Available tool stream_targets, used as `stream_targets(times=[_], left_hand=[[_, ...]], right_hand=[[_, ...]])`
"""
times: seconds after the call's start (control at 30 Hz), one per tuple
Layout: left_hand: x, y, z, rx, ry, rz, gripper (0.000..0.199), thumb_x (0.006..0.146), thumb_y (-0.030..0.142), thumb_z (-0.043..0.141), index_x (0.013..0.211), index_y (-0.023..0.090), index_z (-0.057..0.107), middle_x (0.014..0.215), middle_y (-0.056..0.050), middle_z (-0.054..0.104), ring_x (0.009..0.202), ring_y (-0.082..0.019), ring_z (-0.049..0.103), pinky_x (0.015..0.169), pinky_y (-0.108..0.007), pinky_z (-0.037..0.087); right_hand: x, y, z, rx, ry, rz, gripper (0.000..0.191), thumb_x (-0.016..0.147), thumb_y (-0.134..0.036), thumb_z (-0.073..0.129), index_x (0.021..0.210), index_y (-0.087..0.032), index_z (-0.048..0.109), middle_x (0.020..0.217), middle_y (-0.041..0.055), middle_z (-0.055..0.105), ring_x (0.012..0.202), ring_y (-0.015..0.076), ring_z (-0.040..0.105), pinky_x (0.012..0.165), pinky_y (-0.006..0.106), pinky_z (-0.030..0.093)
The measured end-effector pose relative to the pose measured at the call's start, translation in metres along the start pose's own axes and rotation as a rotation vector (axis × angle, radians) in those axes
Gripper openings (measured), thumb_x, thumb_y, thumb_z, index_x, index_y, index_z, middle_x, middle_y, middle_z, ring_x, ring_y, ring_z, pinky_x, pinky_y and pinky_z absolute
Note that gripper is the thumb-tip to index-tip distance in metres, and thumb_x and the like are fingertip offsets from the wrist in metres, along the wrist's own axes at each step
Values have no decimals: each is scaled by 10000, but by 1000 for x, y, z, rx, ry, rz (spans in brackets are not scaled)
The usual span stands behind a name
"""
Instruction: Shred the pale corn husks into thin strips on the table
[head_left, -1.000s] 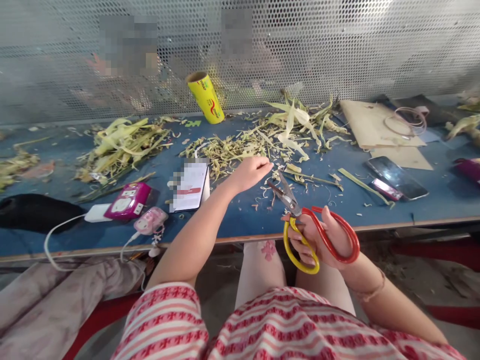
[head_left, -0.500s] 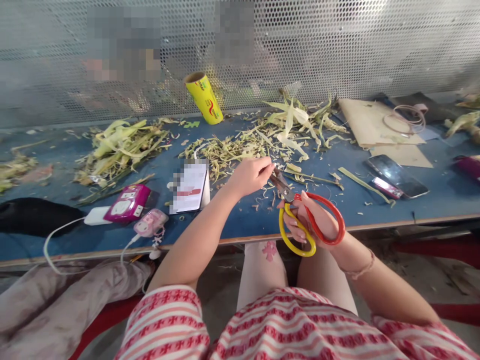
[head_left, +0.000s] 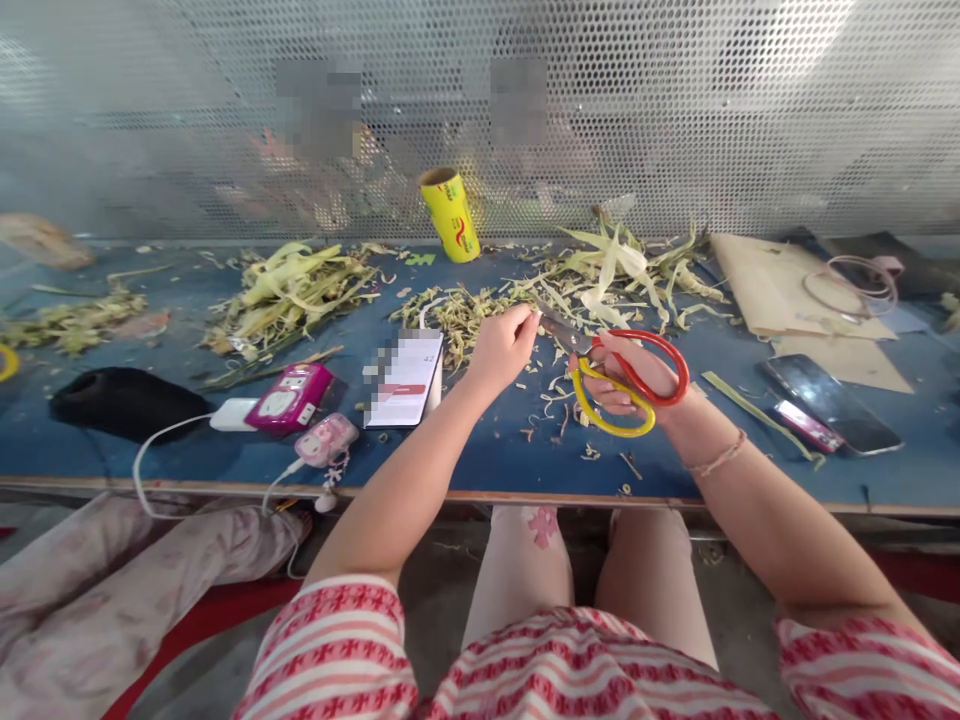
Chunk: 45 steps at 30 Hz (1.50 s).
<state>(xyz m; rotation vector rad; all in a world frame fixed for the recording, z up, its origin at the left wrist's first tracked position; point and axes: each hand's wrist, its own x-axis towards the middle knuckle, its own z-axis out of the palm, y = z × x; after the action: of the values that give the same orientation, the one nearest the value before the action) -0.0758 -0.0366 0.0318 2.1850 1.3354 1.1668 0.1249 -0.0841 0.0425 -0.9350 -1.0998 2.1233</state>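
Note:
My right hand [head_left: 630,368] is wrapped around scissors [head_left: 576,342] with one red and one yellow handle loop. Their blades point up and left, with the tips close to the fingers of my left hand [head_left: 504,348]. The left fingers are pinched together; whatever lies between them is too small to make out. Both hands are above the blue table, just in front of a heap of pale green plant scraps [head_left: 480,306]. Longer leafy husks [head_left: 615,265] lie at its right end. Small clippings are scattered below the scissors.
On the left are a husk pile [head_left: 296,285], a lit phone [head_left: 405,385], a pink device [head_left: 289,400], cables and a black pouch [head_left: 135,402]. A yellow tube [head_left: 451,215] stands by the perforated metal wall. Cardboard [head_left: 780,285] and a dark phone [head_left: 832,400] lie right. Another person's legs [head_left: 202,565] show lower left.
My view has tilted up slightly and shifted left. My right hand has lifted the scissors farther over the table, and their handles now lie more level. The left hand stays pinched near the blade tips.

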Motion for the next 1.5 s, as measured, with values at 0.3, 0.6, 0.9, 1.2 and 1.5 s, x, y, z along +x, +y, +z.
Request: stream_targets(times=[0.3,0.6,0.9,1.2,1.5], left_hand=[[5,-3,0,-65,-20,-143,354,919,312,412,601,206,300,522,33,336,535,-113,374,559,-272,258],[6,-6,2,-50,-25,-116,343,927,327,400,622,205,300,544,32,340,555,-114,381,579,-267,269],[-2,2,5,-121,-124,-46,337,930,323,403,628,206,309,558,34,332,555,-115,370,577,-263,285],[-2,2,5,-142,-107,-61,331,937,339,408,639,206,351,560,28,366,553,-115,390,568,-259,297],[-2,0,5,-234,-51,-43,354,934,350,418,617,207,355,537,32,374,521,-112,386,551,-270,294]], right_hand=[[6,5,-7,-73,53,-40,422,889,-579,469,999,-178,535,479,-80,378,317,46,219,263,146,203],[8,13,-5,36,-51,-64,511,865,-679,425,1006,-196,512,545,-56,425,366,70,323,372,197,290],[2,13,-3,47,-18,-119,564,825,-744,405,1002,-218,501,589,-36,440,417,101,364,439,244,307],[-2,16,-2,-5,-27,-141,567,793,-735,483,1042,-225,504,609,-31,467,428,107,394,458,253,298],[1,19,-5,-29,16,-179,534,848,-691,461,1085,-214,501,575,-39,453,398,99,380,429,254,277]])
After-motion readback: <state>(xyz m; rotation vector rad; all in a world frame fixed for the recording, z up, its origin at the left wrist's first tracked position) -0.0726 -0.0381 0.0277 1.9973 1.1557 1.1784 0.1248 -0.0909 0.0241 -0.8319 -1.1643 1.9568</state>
